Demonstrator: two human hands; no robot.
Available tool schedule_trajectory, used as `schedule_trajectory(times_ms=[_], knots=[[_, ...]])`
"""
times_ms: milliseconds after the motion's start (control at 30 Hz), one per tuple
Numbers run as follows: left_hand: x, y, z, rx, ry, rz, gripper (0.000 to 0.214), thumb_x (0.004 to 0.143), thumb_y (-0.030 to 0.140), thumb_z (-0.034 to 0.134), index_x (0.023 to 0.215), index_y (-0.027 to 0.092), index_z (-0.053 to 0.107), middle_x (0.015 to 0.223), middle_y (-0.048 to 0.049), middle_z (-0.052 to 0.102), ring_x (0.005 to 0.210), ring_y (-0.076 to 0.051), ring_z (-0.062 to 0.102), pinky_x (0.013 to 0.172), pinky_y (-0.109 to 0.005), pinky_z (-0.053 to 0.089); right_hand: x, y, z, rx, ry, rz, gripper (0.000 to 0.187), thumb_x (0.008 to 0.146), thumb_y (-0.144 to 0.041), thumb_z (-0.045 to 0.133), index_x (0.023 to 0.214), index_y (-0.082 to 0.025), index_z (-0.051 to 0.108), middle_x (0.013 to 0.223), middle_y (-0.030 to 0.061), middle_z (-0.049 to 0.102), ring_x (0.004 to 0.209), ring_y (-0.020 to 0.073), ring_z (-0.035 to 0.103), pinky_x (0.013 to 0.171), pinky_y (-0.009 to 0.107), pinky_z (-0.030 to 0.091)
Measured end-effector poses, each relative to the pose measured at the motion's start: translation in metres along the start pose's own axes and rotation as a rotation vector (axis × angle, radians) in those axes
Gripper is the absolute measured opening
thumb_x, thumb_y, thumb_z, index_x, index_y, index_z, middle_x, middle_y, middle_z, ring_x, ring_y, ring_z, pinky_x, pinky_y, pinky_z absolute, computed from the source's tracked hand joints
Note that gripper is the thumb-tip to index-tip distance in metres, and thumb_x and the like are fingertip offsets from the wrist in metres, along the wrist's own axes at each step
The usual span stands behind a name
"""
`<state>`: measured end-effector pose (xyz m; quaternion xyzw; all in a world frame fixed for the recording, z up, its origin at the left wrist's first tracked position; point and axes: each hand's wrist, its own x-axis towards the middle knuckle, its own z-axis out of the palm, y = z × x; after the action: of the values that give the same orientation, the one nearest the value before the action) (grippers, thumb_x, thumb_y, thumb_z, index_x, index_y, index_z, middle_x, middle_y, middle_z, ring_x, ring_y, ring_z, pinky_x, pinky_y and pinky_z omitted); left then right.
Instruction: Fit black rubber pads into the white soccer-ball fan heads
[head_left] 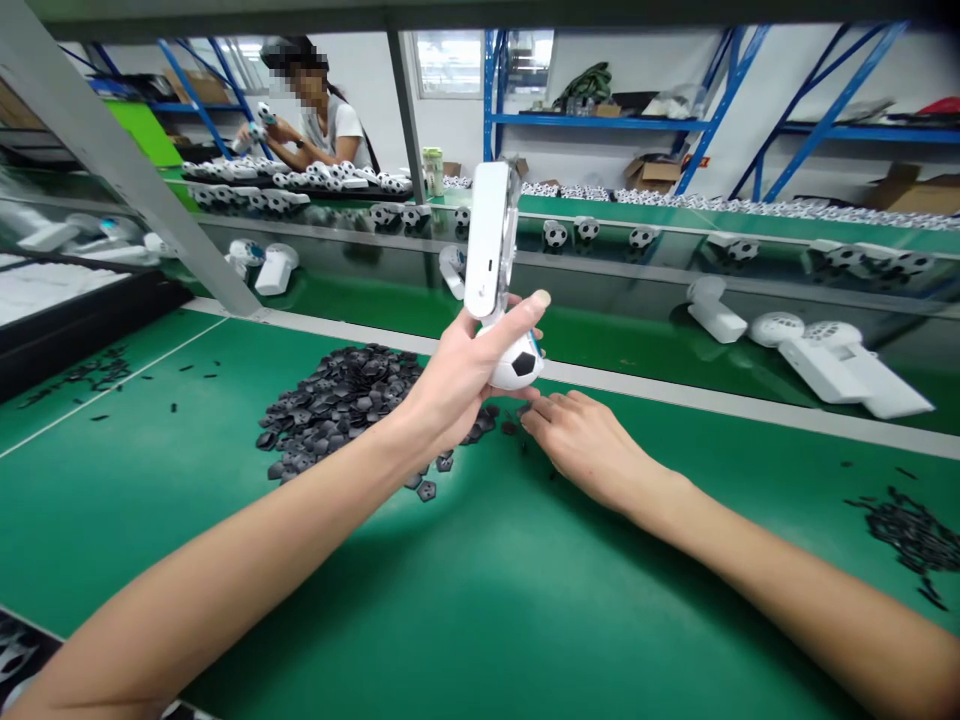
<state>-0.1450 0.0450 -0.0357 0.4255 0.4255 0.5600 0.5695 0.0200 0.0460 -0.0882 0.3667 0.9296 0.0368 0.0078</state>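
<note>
My left hand [480,365] is wrapped round a white device with a soccer-ball-patterned round end [517,368]. Its long flat white body [489,235] points upward, and a black pentagon shows on the ball. Just below and to the right, my right hand [581,440] rests low over the green table, its fingers bent together beside a few small dark pieces. Whatever its fingertips pinch is hidden. A heap of black pentagon pieces [352,395] lies left of the hands, partly behind my left forearm.
Beyond the table edge runs a green conveyor belt [630,350] carrying white devices [855,365]. Small black strips [911,530] lie at the right. A black-edged tray [90,310] stands left, near a slanted grey post [150,170]. Across the line sits a person [330,125] handling a similar device.
</note>
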Motion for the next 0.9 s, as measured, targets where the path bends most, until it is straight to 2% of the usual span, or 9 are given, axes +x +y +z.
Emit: schedule_trajectory(times_ms=[100,200,267,367,467,533,700,800,900], knots=[[0.001,-0.003,-0.002,0.058,-0.01,0.001,0.057,0.075,0.051,0.099,0.11,0.021,0.066,0.098,-0.0035,0.068,0.086,-0.017,0.068,0.062,-0.024,0.064,0.006,0.0,0.005,0.049,0.039,0.036,0.028,0.106,-0.003,0.05,0.103,-0.011,0.076,0.106,0.0179,0.078,0.091,0.0272,0.072,0.076,0.037,0.04],[0.003,-0.005,-0.005,0.099,-0.045,0.016,0.053,0.073,0.05,0.1,0.103,0.018,0.069,0.099,-0.0044,0.068,0.089,-0.018,0.067,0.068,-0.026,0.066,0.007,0.01,0.0,0.147,0.081,0.065,0.023,0.108,-0.012,0.056,0.099,-0.015,0.078,0.102,0.0132,0.08,0.087,0.0247,0.073,0.074,0.034,0.043],[0.005,-0.006,-0.007,0.102,-0.057,0.033,0.052,0.072,0.048,0.1,0.101,0.017,0.069,0.098,-0.0043,0.069,0.088,-0.018,0.068,0.066,-0.025,0.065,0.003,0.02,-0.01,0.221,0.133,0.09,0.024,0.109,-0.016,0.056,0.103,-0.017,0.079,0.103,0.0092,0.082,0.087,0.0217,0.074,0.074,0.031,0.046],[0.006,-0.008,-0.006,0.103,-0.075,0.049,0.054,0.071,0.049,0.1,0.102,0.018,0.069,0.099,-0.0048,0.071,0.083,-0.018,0.07,0.057,-0.023,0.063,-0.005,0.033,-0.029,0.561,0.332,0.181,0.022,0.108,-0.025,0.062,0.104,-0.02,0.082,0.092,0.0038,0.082,0.078,0.0182,0.072,0.07,0.028,0.048],[0.004,-0.01,-0.002,0.117,-0.082,0.086,0.057,0.077,0.064,0.092,0.097,0.015,0.071,0.091,-0.0056,0.069,0.074,-0.017,0.069,0.05,-0.023,0.062,-0.012,0.034,-0.044,1.058,0.503,0.252,0.022,0.095,-0.041,0.081,0.089,-0.02,0.083,0.077,0.0021,0.079,0.066,0.0175,0.068,0.063,0.029,0.048],[0.004,-0.012,0.0,0.122,-0.067,0.13,0.061,0.079,0.073,0.086,0.092,0.015,0.071,0.085,-0.0056,0.068,0.07,-0.017,0.068,0.049,-0.024,0.062,-0.014,0.029,-0.05,1.245,0.532,0.259,0.029,0.088,-0.047,0.087,0.083,-0.019,0.081,0.077,0.0031,0.079,0.067,0.0178,0.07,0.064,0.029,0.052],[0.005,-0.019,-0.003,0.134,-0.061,0.222,0.072,0.084,0.089,0.068,0.091,0.018,0.07,0.085,-0.0062,0.071,0.062,-0.017,0.067,0.048,-0.024,0.058,-0.013,0.018,-0.053,1.449,0.58,0.252,0.041,0.08,-0.053,0.093,0.08,-0.017,0.074,0.072,0.003,0.075,0.065,0.017,0.072,0.06,0.027,0.053],[0.005,-0.024,-0.007,0.196,-0.051,0.299,0.073,0.089,0.09,0.058,0.092,0.019,0.07,0.077,-0.0043,0.068,0.057,-0.016,0.063,0.048,-0.025,0.052,-0.01,0.015,-0.05,1.584,0.55,0.241,0.046,0.079,-0.055,0.094,0.082,-0.017,0.069,0.076,0.0034,0.077,0.063,0.016,0.073,0.055,0.024,0.053],[0.004,-0.027,-0.01,0.321,-0.039,0.432,0.077,0.089,0.093,0.054,0.089,0.017,0.069,0.071,-0.0039,0.063,0.055,-0.015,0.056,0.049,-0.026,0.044,-0.007,0.01,-0.046,1.676,0.509,0.233,0.05,0.077,-0.055,0.096,0.081,-0.017,0.063,0.074,0.0006,0.074,0.06,0.0148,0.073,0.055,0.024,0.057]])
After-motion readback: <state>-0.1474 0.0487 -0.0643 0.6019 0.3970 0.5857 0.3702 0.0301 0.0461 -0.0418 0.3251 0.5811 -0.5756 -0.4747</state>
